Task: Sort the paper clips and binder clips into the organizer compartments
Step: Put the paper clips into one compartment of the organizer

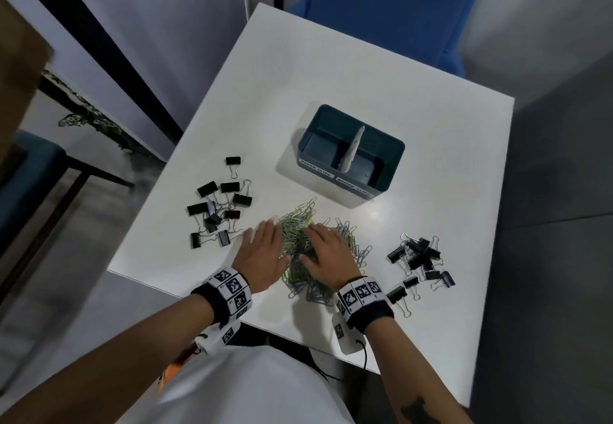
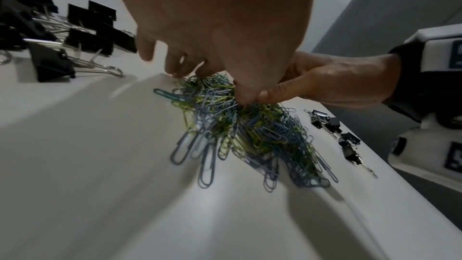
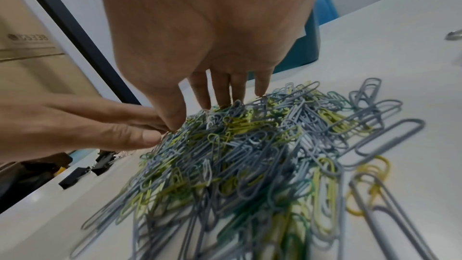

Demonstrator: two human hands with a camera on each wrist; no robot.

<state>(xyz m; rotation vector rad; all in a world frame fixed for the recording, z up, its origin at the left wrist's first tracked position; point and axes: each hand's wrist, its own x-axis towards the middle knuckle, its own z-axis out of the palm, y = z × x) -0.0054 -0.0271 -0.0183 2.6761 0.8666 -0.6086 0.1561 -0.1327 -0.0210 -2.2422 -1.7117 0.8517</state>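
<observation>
Both hands were down on the heap of coloured paper clips (image 1: pixel 303 247) near the front edge of the white table (image 1: pixel 365 75), one on each side. The left hand (image 1: pixel 262 254) lay on the heap's left flank with fingers fairly straight and their tips dug into the wire, thumb reaching in toward the other hand. The right hand (image 1: pixel 326 252) covered the right flank, its fingers (image 3: pixel 220 88) spread a little and only slightly bent, tips resting on top of the clips. Neither hand had closed round a bunch; they bracketed the pile from two sides, which reads as gathering the loose clips into a tighter mound so that a double handful could be lifted at once rather than clip by clip. The thumbs met at the near side of the heap, probably to stop clips slipping out toward the edge. The black binder clips lay in two separate groups, one to the left (image 1: pixel 217 206) and one to the right (image 1: pixel 419 262), both clear of the paper clips, apparently pulled aside so that each kind could go in unmixed. The dark teal organizer (image 1: pixel 393 154) stood farther back on the table, well apart from the hands, its pale divider (image 1: pixel 351 149) splitting it into two compartments with white labels on the near wall; both compartments looked bare, so in my judgement nothing had yet been sorted.
</observation>
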